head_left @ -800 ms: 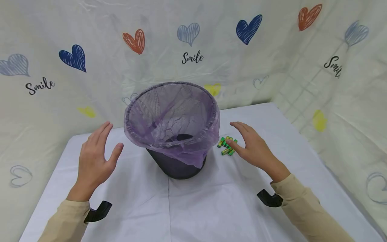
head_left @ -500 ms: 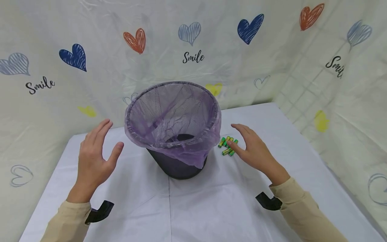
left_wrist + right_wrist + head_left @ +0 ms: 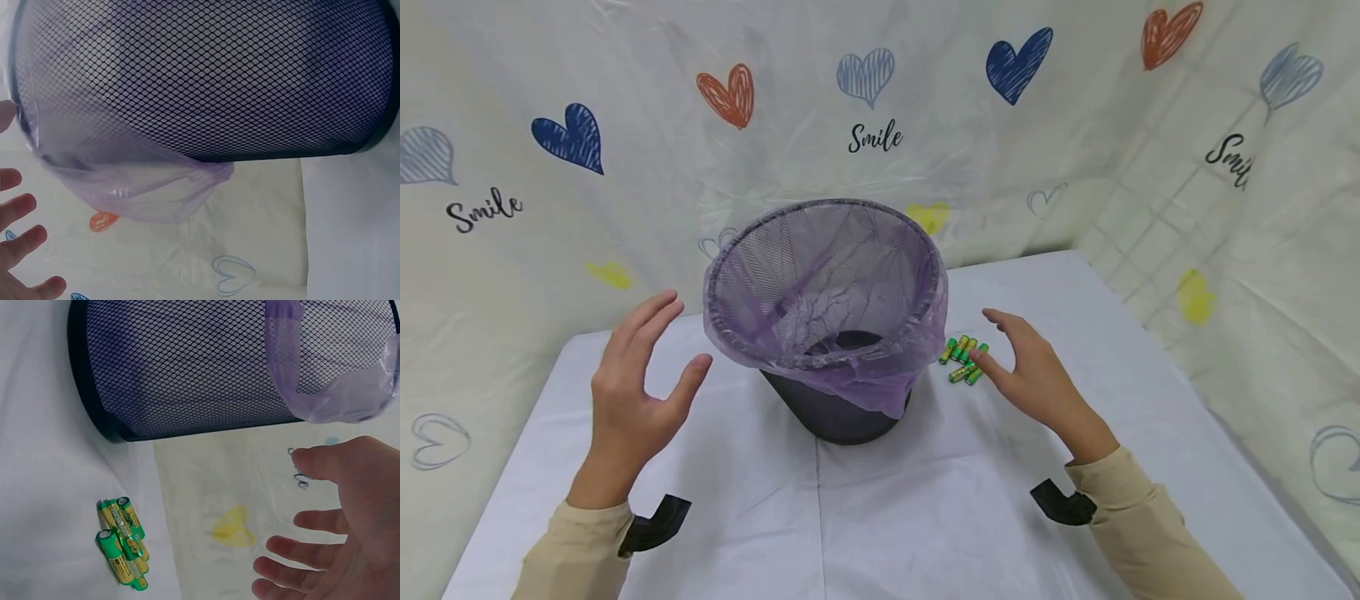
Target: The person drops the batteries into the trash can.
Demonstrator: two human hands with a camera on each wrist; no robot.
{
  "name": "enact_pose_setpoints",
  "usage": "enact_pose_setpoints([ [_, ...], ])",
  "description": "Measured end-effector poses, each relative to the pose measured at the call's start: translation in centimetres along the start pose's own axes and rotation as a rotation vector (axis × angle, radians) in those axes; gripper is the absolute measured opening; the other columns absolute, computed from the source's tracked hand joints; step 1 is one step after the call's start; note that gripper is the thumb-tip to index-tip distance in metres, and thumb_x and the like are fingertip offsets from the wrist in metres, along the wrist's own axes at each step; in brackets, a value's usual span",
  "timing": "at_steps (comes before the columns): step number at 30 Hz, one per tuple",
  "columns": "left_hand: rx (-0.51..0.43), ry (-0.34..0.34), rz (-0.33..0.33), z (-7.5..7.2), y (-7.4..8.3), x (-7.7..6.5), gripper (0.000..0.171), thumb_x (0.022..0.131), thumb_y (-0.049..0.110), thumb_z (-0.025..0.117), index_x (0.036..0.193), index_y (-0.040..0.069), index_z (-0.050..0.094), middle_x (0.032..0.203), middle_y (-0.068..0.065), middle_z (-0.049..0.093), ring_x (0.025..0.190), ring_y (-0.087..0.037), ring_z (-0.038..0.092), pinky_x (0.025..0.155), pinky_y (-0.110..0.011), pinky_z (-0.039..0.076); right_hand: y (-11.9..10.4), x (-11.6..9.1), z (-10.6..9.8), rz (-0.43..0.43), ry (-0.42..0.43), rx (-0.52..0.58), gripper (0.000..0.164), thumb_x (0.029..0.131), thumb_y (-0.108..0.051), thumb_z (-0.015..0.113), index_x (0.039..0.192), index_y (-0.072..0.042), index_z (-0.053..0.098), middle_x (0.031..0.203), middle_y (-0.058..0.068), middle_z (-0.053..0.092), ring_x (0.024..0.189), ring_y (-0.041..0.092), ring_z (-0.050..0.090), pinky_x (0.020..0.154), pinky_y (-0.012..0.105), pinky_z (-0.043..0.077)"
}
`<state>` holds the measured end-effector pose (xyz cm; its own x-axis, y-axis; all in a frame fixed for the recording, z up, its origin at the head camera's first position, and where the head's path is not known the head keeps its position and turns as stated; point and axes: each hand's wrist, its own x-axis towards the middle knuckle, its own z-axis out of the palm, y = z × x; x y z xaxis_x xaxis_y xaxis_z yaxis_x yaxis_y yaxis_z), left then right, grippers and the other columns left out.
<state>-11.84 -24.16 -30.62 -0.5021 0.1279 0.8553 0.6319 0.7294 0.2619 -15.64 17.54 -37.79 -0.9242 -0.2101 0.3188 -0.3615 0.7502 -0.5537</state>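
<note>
A black mesh wastebasket stands upright on the table, lined with a thin purple trash bag folded over its rim. My left hand hovers left of the basket, fingers spread, touching nothing. On the other side my right hand is held in the air, fingers apart and holding nothing. Several green and yellow batteries lie in a small pile right of the basket, partly behind the right thumb in the head view. The right wrist view shows the batteries apart from the fingers.
A white cloth covers the table. Behind it hangs a pale curtain printed with hearts and "Smile", close to the basket's back. Black curved pieces are fixed at both sleeve cuffs.
The head view has shifted slightly. My right hand has drawn back a little from the batteries, and my left fingers bend somewhat more. Basket and batteries stay put.
</note>
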Motion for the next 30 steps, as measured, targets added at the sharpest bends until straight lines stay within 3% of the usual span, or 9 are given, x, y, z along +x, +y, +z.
enact_pose_setpoints([
  [6, -0.084, 0.081, 0.047, 0.6, 1.4, 0.8, 0.052, 0.083, 0.042, 0.061, 0.110, -0.002, 0.063, 0.115, -0.022, 0.060, 0.108, -0.033, 0.057, 0.102, -0.020, 0.041, 0.4, -0.2, 0.4, 0.028, 0.027, 0.014, 0.059, 0.086, -0.033, 0.060, 0.136, -0.009, 0.039, 0.134, 0.011, 0.047, 0.116, 0.030, 0.050, 0.094, 0.050, 0.045],
  [11, -0.139, 0.086, 0.066, 1.0, 2.2, 1.2, 0.048, 0.083, 0.039, 0.063, 0.104, -0.005, 0.065, 0.112, -0.025, 0.060, 0.104, -0.032, 0.058, 0.100, -0.020, 0.044, 0.7, -0.4, 0.8, 0.064, 0.050, 0.072, 0.055, 0.087, -0.028, 0.060, 0.134, -0.007, 0.041, 0.131, 0.015, 0.048, 0.113, 0.032, 0.052, 0.090, 0.050, 0.049],
  [17, -0.185, 0.113, 0.096, 1.7, 2.3, 1.4, 0.046, 0.082, 0.037, 0.064, 0.099, -0.005, 0.067, 0.110, -0.026, 0.061, 0.107, -0.037, 0.057, 0.101, -0.027, 0.044, 1.0, -0.7, 1.2, 0.095, 0.078, 0.087, 0.057, 0.087, -0.028, 0.061, 0.135, -0.005, 0.040, 0.129, 0.017, 0.049, 0.110, 0.033, 0.053, 0.088, 0.050, 0.050],
  [25, -0.351, 0.209, 0.136, 2.7, 2.4, 1.8, 0.037, 0.075, 0.027, 0.073, 0.087, -0.008, 0.068, 0.102, -0.028, 0.063, 0.105, -0.042, 0.057, 0.098, -0.042, 0.047, 1.8, -0.6, 2.1, 0.137, 0.064, 0.083, 0.059, 0.085, -0.027, 0.062, 0.135, -0.005, 0.039, 0.127, 0.016, 0.051, 0.109, 0.032, 0.052, 0.087, 0.050, 0.049],
  [30, -0.392, 0.208, 0.148, 2.9, 2.8, 1.9, 0.038, 0.074, 0.028, 0.074, 0.084, -0.009, 0.068, 0.098, -0.028, 0.064, 0.102, -0.040, 0.059, 0.097, -0.039, 0.048, 2.1, -0.2, 2.5, 0.151, 0.055, 0.082, 0.059, 0.084, -0.025, 0.064, 0.134, -0.005, 0.040, 0.123, 0.016, 0.053, 0.107, 0.032, 0.053, 0.086, 0.050, 0.050],
])
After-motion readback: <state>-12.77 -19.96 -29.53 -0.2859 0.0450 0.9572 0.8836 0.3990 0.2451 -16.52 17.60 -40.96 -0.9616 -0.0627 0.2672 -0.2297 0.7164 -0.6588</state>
